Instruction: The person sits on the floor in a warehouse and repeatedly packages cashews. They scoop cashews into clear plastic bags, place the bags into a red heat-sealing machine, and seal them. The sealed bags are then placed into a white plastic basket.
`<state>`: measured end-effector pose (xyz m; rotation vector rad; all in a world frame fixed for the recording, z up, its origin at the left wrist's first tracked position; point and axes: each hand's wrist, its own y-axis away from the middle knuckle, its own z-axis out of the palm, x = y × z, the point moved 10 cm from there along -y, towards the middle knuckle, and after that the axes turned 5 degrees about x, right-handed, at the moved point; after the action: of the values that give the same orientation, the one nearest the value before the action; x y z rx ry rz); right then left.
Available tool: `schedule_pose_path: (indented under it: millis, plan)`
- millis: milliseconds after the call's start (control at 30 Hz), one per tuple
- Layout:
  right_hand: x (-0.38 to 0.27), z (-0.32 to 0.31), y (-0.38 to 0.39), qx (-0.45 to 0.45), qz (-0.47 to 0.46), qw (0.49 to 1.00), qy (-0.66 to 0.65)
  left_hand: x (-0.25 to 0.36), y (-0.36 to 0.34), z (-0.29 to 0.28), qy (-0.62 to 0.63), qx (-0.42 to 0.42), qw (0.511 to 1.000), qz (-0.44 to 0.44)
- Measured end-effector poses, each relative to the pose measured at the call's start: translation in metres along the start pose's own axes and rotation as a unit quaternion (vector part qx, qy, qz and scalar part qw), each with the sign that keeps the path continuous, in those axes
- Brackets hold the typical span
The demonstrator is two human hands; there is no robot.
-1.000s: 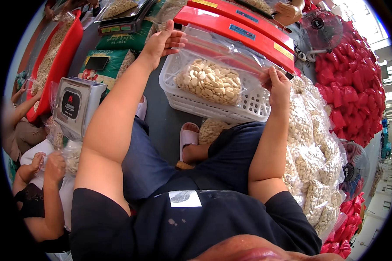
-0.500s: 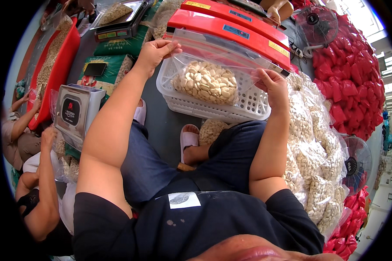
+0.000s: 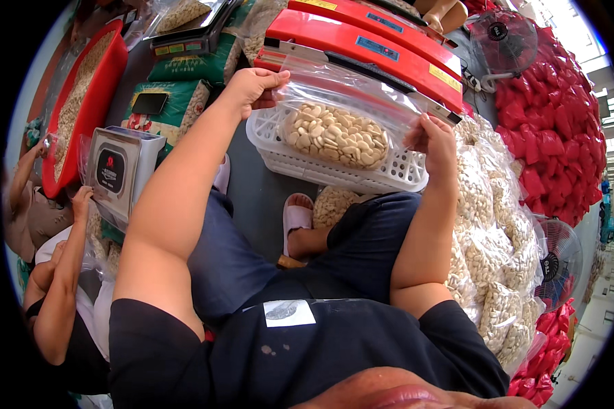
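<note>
1. Holding the clear bag (image 3: 341, 126) of pale beans (image 3: 333, 138) by both upper corners; bag is sitting over the white basket (image 3: 320, 173), in front of the long red machine (image 3: 334, 35).
2. Left hand (image 3: 256, 88) is pinching the upper left corner, thumb against forefinger, remaining fingers curling.
3. Right hand (image 3: 434, 140) is pinching the upper right edge, fingers bunching together.
4. Beans are filling the lower part; bare film is spanning above them, near the machine's dark strip (image 3: 372, 72). Whether the bag's base is touching the basket is hard to tell here.
5. Filled bags (image 3: 481, 204) are lying heaped beyond the right hand; a second red machine (image 3: 351, 12) is standing just behind the first.
6. Risks, judging: slick film could be slipping from a light pinch, dropping one side and spilling beans if the top is open. Uneven pull could be creasing the film. Basket rim could be snagging the base.
</note>
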<state>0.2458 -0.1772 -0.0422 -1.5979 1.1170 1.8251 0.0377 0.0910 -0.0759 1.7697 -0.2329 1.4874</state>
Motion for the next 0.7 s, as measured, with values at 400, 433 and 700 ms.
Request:
schedule_pose_path:
  millis: [400, 433, 700]
  plan:
    - [0.043, -0.024, -0.034, 0.143, 0.036, 0.988, 0.034, -0.027, -0.044, 0.021, 0.017, 0.081, 0.995, -0.049]
    - [0.043, -0.025, -0.035, 0.145, 0.021, 0.988, 0.05, -0.025, -0.044, 0.022, 0.018, 0.085, 0.995, -0.043]
    - [0.047, -0.022, -0.02, 0.146, 0.066, 0.983, 0.092, -0.028, -0.037, 0.023, 0.06, 0.019, 0.994, -0.089]
